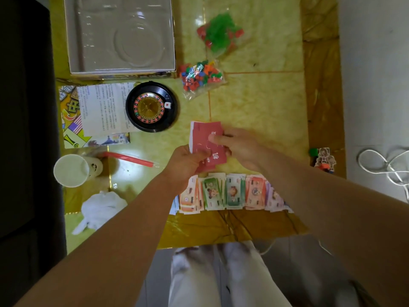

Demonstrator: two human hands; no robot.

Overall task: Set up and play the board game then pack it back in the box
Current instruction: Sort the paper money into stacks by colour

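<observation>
Set-up was judged in hand: one pack of red cards (205,134) was gripped by the left hand (188,161) and pinched by the right hand (241,147), some five money piles (232,193) being laid just nearer than the hands and two bags of pieces (200,77) beyond them; next, a bare spot would be needed.

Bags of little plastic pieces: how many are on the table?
2. The green-and-red bag lies far off, right of the open box; the mixed-colour bag lies nearer, by the roulette wheel. Others may lie hidden.
</observation>
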